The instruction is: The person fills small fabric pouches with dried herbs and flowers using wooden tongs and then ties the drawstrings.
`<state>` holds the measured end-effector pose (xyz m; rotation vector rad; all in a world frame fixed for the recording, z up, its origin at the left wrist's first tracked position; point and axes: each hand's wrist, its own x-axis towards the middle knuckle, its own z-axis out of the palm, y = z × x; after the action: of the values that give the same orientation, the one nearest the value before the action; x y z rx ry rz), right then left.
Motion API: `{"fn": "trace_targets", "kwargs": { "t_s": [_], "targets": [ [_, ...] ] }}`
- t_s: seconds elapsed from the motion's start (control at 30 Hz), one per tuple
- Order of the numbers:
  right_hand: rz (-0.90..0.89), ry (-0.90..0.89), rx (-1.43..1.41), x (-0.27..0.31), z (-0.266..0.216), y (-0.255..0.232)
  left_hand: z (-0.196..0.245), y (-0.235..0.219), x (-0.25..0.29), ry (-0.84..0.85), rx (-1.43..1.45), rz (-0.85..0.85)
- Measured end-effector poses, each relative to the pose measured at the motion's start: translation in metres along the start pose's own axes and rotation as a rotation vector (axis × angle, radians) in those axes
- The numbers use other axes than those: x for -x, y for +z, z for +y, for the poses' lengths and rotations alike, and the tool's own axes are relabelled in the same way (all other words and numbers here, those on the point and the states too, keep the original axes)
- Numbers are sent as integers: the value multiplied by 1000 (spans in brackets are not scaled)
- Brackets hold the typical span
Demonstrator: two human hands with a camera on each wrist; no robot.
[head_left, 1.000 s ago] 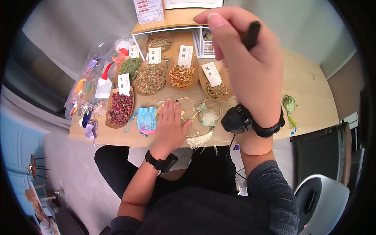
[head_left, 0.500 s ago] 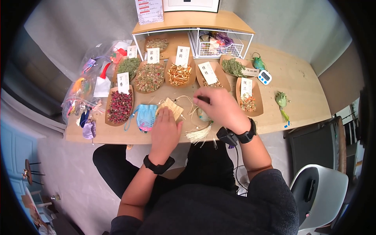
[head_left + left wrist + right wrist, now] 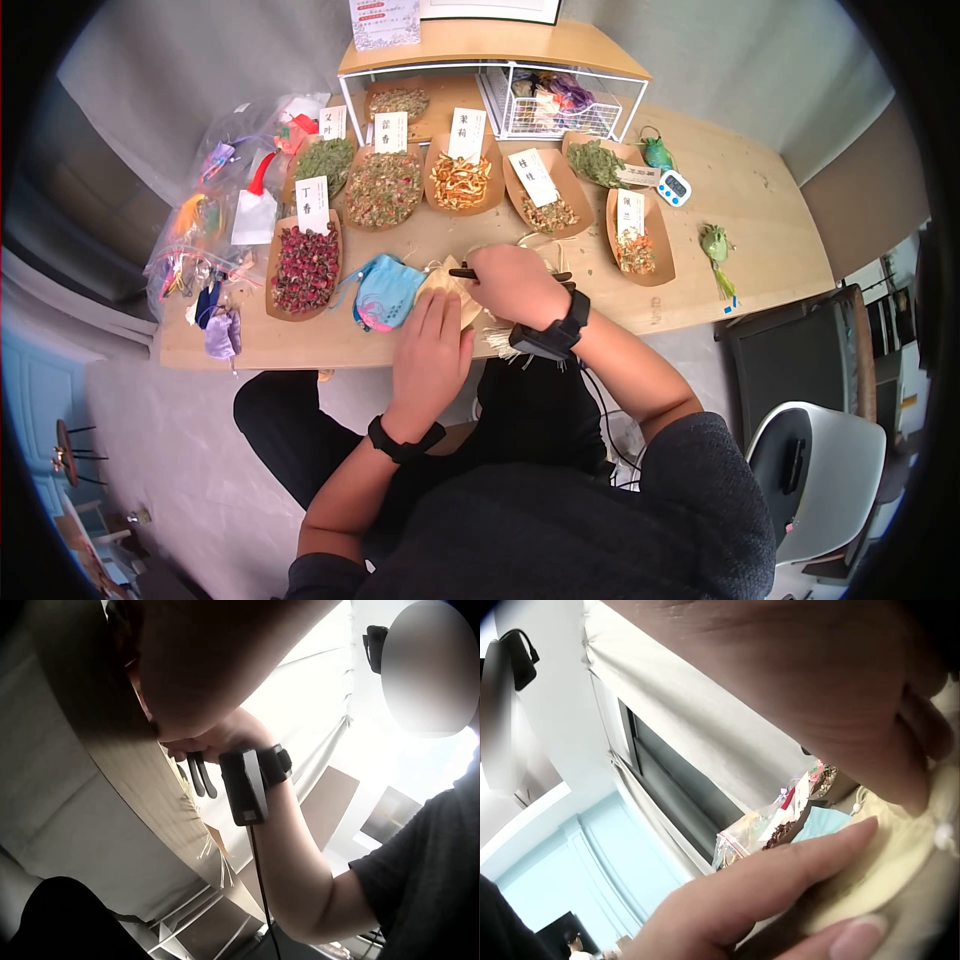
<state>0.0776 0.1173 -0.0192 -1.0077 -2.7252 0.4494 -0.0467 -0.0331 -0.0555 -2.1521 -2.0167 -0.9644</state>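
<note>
At the centre of the frame, the left hand (image 3: 428,350), fingers straight, presses the yellow pouch (image 3: 468,307), seemingly flat and unfilled, against the worktop (image 3: 750,240); the right hand (image 3: 518,288) grips a dark tool (image 3: 462,273).

Pale grey curtains (image 3: 200,60) are hanging behind the wooden table (image 3: 740,240), and a low wooden shelf (image 3: 480,45) on a white metal frame is standing at its back edge. Light grey flooring (image 3: 170,440) is stretching beneath — smooth and faintly shiny. A white chair (image 3: 850,480) is standing at one side; a light blue panelled wall (image 3: 592,862) is rising near a dark-framed window (image 3: 667,780). Bright light is washing over the pale drapery (image 3: 300,682) — almost white in places.
</note>
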Motion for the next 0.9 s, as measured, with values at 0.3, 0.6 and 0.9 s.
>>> {"fn": "trace_targets", "kwargs": {
  "t_s": [0.3,0.6,0.9],
  "targets": [
    [-17,34,-157,-1,3,-54,-34,-10,8,-64,-116,83],
    [58,-9,-387,3,-18,-124,-34,-10,9,-140,-141,103],
    [63,33,-216,-13,6,-86,-33,-5,11,-206,-87,176]
  ]
}}
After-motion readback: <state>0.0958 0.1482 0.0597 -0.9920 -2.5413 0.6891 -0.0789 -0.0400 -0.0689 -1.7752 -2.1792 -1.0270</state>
